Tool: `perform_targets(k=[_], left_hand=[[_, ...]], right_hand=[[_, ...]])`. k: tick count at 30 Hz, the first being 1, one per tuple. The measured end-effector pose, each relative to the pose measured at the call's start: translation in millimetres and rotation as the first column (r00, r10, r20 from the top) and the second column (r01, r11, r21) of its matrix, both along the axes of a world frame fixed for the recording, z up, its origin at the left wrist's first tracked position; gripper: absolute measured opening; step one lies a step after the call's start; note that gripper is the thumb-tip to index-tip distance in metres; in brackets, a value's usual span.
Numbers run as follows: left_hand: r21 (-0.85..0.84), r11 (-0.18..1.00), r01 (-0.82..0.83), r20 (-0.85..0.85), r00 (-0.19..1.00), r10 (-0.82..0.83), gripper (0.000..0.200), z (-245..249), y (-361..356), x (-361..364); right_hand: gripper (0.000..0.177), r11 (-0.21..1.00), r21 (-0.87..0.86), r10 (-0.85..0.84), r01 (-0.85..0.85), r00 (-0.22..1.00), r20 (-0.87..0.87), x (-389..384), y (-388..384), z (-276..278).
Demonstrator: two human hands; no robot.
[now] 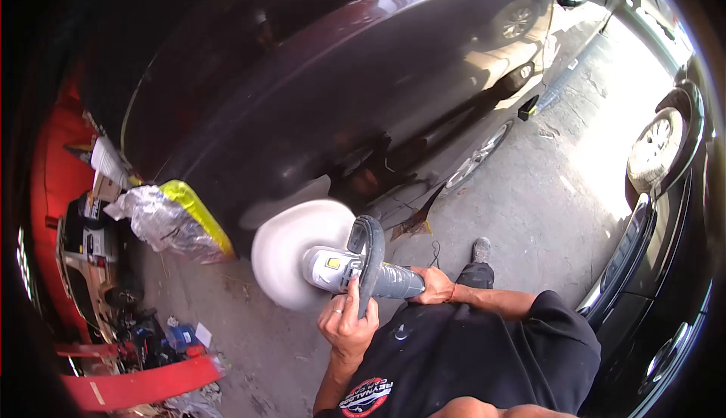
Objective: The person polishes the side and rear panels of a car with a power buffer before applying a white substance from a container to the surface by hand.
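A corded-style polisher (330, 270), grey with a black loop handle (370, 259), is held in front of my body. Its round white pad (291, 248) looks smeared, as if spinning, and its upper edge overlaps the dark car panel (302, 153). My left hand (349, 329) is at the lower end of the loop handle, with index finger stretched up along the tool's head and thumb on the handle's other side. My right hand (434, 286) wraps round the rear end of the polisher's body.
Left of the pad, a plastic-wrapped part with yellow tape (193, 218) juts from the car. A red panel (144, 384) and clutter lie lower left. A second dark car (635, 267) stands on the right. A cord (436, 252) shows near my shoe (482, 250).
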State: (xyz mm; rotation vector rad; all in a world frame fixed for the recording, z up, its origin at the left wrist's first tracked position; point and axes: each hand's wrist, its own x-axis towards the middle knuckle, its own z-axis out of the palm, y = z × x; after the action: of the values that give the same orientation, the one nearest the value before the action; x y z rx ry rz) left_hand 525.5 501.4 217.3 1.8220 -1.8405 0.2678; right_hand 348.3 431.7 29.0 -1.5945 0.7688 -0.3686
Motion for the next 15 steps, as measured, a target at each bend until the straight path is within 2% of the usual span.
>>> perform_targets(k=[2,4,6,8,10,14,15], left_hand=[[0.024,0.994,0.103,0.034,0.994,-0.104,0.045,-1,-30,-30],[0.062,0.968,0.244,0.006,0.970,-0.245,0.046,-5,-67,-62],[0.102,0.934,0.343,0.034,0.937,-0.348,0.048,-10,-107,-97],[0.178,0.890,0.420,0.049,0.899,-0.435,0.049,-14,-153,-140],[0.205,0.844,0.496,0.058,0.854,-0.517,0.052,-24,-202,-184],[0.354,0.762,0.542,0.031,0.808,-0.589,0.043,-45,-297,-277],[0.417,0.730,0.542,-0.013,0.806,-0.592,0.044,-49,-321,-300]], right_hand=[[0.059,0.997,0.069,-0.028,0.031,0.999,-0.047,-28,-6,-21],[0.062,0.990,0.064,-0.122,0.123,0.992,-0.018,-56,-12,-36],[0.062,0.940,0.203,-0.292,0.276,0.955,0.055,-85,-22,-46],[0.061,0.899,0.239,-0.404,0.368,0.907,0.124,-113,-38,-57],[0.057,0.805,0.400,-0.499,0.438,0.864,0.057,-141,-55,-63],[0.035,0.705,0.419,-0.665,0.572,0.738,0.113,-194,-110,-79],[0.030,0.655,0.445,-0.700,0.611,0.713,0.051,-207,-128,-69]])
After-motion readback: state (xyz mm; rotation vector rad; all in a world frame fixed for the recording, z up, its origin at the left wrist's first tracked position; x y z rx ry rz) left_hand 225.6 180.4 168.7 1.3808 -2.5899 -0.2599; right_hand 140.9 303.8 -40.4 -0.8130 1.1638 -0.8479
